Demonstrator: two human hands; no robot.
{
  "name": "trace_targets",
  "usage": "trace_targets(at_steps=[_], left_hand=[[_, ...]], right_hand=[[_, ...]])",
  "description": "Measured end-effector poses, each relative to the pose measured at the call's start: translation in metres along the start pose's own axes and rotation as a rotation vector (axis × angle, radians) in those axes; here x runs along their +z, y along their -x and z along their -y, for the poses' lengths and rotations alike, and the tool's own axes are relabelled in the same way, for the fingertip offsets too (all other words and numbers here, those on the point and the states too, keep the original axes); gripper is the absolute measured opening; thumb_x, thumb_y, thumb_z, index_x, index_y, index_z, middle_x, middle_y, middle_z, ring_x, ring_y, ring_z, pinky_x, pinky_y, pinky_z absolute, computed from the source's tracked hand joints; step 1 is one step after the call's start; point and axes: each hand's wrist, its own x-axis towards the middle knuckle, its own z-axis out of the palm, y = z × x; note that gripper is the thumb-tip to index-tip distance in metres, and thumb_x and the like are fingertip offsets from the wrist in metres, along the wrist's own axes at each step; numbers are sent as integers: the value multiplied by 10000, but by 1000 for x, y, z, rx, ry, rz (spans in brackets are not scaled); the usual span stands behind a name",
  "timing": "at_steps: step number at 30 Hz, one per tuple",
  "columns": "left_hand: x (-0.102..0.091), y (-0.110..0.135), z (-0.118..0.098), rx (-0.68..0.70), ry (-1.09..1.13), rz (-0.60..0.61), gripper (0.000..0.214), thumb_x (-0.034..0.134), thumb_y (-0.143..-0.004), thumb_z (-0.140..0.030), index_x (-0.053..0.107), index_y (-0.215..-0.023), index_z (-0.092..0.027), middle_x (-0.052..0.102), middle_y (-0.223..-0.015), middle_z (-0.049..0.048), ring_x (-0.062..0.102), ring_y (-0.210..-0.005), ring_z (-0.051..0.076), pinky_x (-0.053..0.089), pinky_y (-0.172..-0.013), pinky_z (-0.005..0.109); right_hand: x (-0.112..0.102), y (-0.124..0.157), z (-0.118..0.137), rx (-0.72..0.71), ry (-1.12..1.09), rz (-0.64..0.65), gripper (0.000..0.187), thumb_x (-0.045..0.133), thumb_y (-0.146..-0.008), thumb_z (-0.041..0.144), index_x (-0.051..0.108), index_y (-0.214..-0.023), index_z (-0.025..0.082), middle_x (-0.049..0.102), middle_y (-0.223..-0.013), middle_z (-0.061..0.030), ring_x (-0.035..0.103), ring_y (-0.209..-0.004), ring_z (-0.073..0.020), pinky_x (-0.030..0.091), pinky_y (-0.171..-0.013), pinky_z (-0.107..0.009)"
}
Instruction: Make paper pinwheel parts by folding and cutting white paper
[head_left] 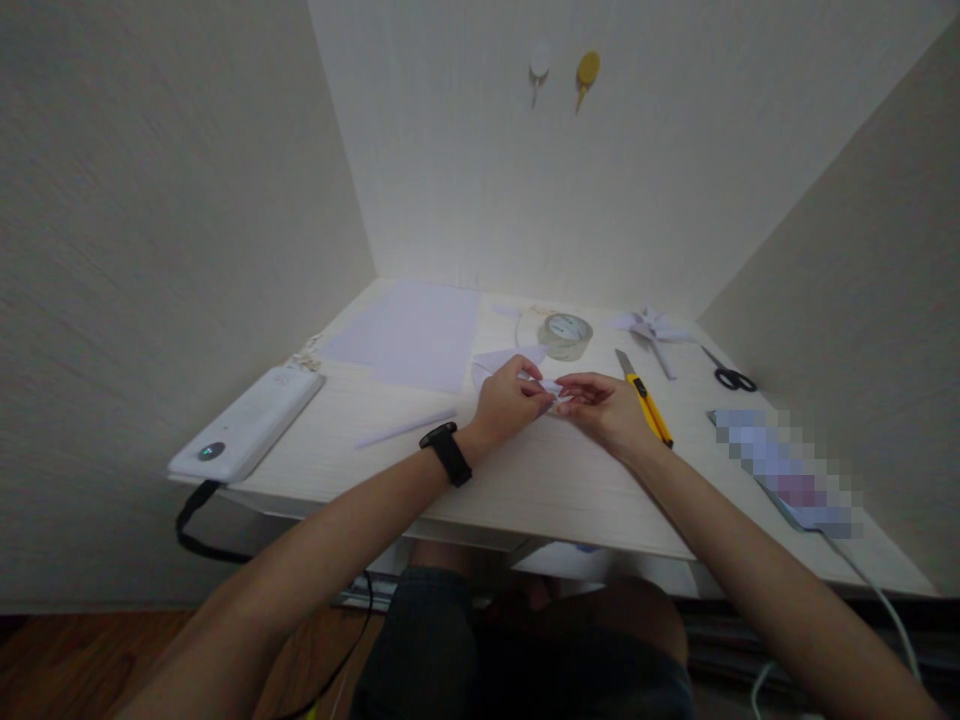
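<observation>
Both hands meet over the middle of the white table (540,490), pinching a small folded piece of white paper (553,388) between them. My left hand (512,400), with a black watch on its wrist, grips the paper's left side with thumb and fingers. From the right, my right hand (604,408) holds the other side with bent fingers. The fingers partly cover the paper, so its exact shape is hidden. Just behind my left hand lies another cut paper piece (510,358). A yellow utility knife (651,405) rests close to my right hand.
Paper sheets (420,335) lie at the back left, with a rolled paper stick (405,428) before them. A tape roll (566,336), paper pinwheel (651,330) and black scissors (731,378) lie behind and right. A white power bank (247,425) and a phone (780,470) flank the arms.
</observation>
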Motion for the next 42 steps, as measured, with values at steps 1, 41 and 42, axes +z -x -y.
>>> trace_targets(at_steps=[1, 41, 42], left_hand=[[0, 0, -1, 14, -5, 0, 247, 729, -721, -205, 547, -888, -218, 726, -665, -44, 694, -673, 164, 479, -647, 272], [-25, -24, 13, 109, -268, 15, 409, 685, -775, -238, 663, -1178, -177, 720, -1125, 84, 669, -1054, 229, 502, -968, 351], [-24, -23, 12, 179, -279, 11, 407, 685, -778, -228, 665, -1181, -177, 707, -1164, 88, 653, -1090, 227, 489, -993, 354]], right_hand=[[0, 0, -1, -1, 4, -7, 427, 922, -481, 283, 771, -870, 197, 730, -774, -44, 647, -684, -160, 538, -653, -298], [-21, -5, 19, -10, 20, -58, 411, 905, -467, 282, 755, -834, 175, 667, -676, -16, 577, -566, -125, 453, -477, -247], [-21, -4, 20, 1, 15, -45, 396, 901, -472, 280, 756, -824, 172, 664, -652, -13, 568, -540, -121, 443, -462, -245]])
